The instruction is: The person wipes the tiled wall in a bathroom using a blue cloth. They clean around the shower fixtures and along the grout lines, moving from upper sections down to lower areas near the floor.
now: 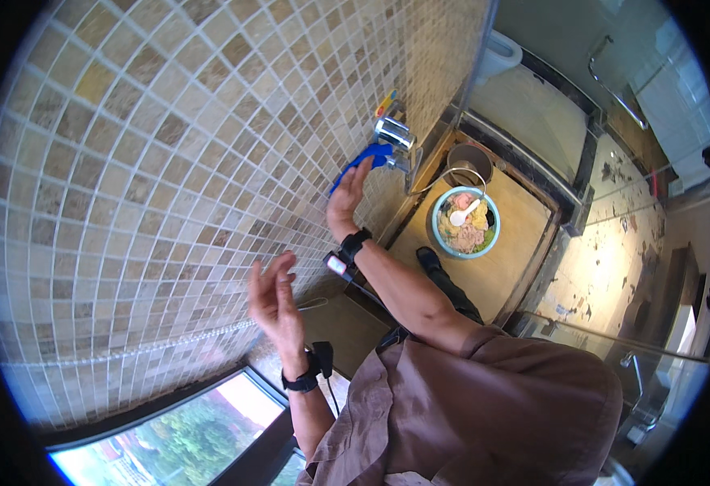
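My right hand (346, 200) presses a blue cloth (364, 161) to the mosaic-tiled wall (197, 182), with the palm hiding part of the cloth. Just past the fingertips, a chrome shower mixer (395, 133) sticks out from the wall. My left hand (276, 297) is raised near the tiles, nothing in it, its fingers apart and slightly curled. Each wrist wears a black strap with a small device.
On the shower floor, a light-blue basin (496, 228) holds several cloths and a white shower head (465, 212) on its hose. Behind it is a brown bucket (469, 163). A bead chain (148, 346) crosses the wall above a window (197, 431). Glass panels (610, 334) border the stall.
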Tool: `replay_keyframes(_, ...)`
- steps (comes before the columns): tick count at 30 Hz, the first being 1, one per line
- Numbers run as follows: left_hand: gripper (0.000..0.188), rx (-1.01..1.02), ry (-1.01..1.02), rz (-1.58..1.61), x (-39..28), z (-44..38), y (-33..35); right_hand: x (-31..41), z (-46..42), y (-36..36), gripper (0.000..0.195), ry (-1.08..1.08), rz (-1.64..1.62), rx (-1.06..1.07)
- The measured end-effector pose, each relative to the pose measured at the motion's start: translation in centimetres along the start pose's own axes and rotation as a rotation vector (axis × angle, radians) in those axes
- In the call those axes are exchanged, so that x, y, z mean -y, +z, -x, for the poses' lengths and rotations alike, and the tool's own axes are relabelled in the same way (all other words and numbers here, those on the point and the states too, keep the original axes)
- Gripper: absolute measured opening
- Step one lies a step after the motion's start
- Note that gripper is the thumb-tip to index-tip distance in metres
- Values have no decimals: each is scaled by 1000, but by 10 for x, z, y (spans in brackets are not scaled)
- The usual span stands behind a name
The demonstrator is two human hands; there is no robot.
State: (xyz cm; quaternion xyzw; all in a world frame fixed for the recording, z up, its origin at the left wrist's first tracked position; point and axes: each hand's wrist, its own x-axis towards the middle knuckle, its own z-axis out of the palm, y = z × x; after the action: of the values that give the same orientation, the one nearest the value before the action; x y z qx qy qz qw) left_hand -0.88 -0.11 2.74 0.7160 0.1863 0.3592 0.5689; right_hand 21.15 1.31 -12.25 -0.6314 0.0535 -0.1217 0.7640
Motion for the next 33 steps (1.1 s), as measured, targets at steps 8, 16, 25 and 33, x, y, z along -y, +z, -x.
replay_keyframes(8,36,-29,-743,-5,126,12,55,-13,-21,-21,65,158,158,124)
replay_keyframes(16,27,100,-653,195,169,-41,156,-7,-48,-68,62,176,371,432)
replay_keyframes(25,39,-234,-440,-149,160,-65,197,-8,-116,-112,18,544,183,967)
replay_keyframes(33,36,-247,-643,-196,262,-19,168,-97,-110,-105,23,490,530,1141)
